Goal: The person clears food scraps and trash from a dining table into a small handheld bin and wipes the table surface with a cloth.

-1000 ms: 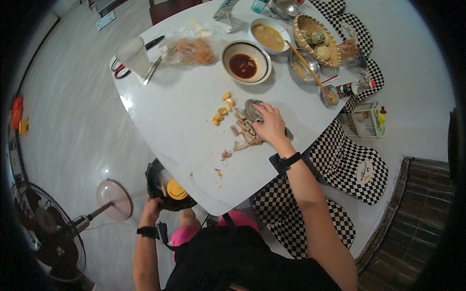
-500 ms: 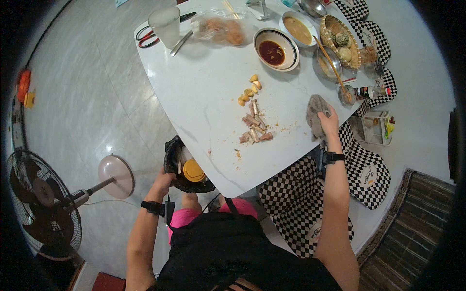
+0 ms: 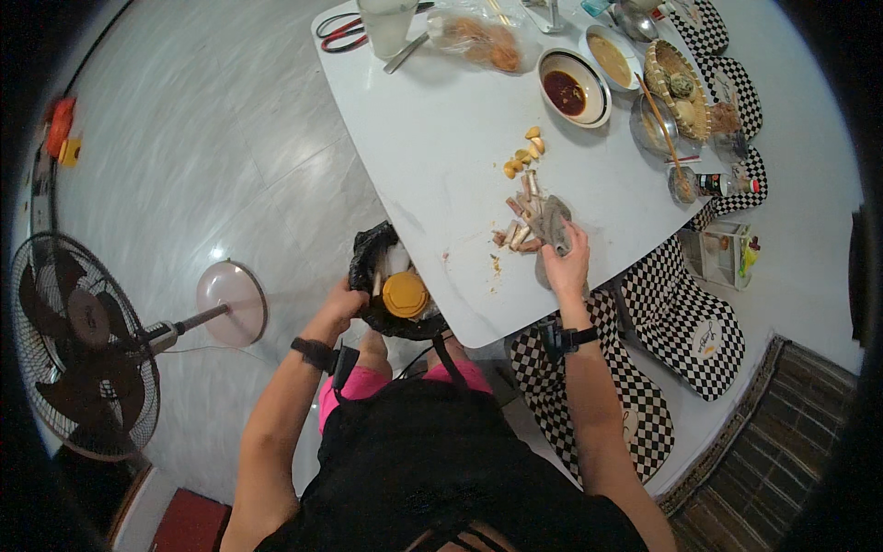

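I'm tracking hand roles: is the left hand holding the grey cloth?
No, the right hand holds the grey cloth; the left hand grips the black plastic bag.

Dark script on one checkered chair (image 3: 676,308), plus bottle (image 3: 729,185) lettering (too tiny, illegible)

Half a second back, right hand (image 3: 567,262) had the grey cloth (image 3: 554,225) out by the right edge of the table (image 3: 432,166), well apart from the pale stick-like pieces (image 3: 518,210). Since then: hand returned leftward, cloth brought up against pile's right side. View swung too; table sat higher, further right; more of red block (image 3: 189,524) showed low left.
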`<state>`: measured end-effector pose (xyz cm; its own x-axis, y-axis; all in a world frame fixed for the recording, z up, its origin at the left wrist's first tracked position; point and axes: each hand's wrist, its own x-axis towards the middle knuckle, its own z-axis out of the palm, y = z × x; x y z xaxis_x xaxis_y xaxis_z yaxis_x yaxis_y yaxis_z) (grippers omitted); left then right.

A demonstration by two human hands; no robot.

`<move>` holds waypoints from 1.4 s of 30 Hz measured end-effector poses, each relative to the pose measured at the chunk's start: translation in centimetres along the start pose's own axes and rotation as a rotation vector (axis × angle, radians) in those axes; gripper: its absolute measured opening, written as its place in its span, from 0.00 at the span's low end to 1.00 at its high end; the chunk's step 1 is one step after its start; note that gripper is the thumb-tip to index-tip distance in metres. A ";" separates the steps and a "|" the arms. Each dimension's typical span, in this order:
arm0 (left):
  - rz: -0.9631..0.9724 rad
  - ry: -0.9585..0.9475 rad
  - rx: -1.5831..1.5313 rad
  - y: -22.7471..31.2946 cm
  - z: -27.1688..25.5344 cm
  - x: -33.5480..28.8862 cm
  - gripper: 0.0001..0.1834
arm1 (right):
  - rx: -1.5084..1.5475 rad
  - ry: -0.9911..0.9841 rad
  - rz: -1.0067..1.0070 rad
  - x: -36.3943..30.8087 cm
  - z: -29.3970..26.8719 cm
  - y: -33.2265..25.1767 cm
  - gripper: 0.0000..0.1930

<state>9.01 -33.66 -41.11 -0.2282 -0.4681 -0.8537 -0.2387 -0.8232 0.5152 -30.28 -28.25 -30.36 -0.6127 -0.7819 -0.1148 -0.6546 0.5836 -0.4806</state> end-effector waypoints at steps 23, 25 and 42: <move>0.045 -0.090 0.057 4.6 0.9 -1.9 0.30 | 0.247 -0.307 -0.286 -11.0 5.6 -13.6 0.28; 0.067 -0.108 -0.003 4.7 0.8 -2.2 0.30 | 0.346 -0.331 -0.310 -10.6 5.4 -13.0 0.28; 0.070 -0.115 0.057 2.0 0.7 -0.4 0.22 | -0.234 -0.071 -0.037 -3.8 0.5 -0.5 0.38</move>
<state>7.92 -34.94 -39.69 -0.3516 -0.4809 -0.8031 -0.2714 -0.7687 0.5791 -27.37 -25.66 -30.11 -0.5591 -0.8124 -0.1653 -0.7660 0.5825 -0.2719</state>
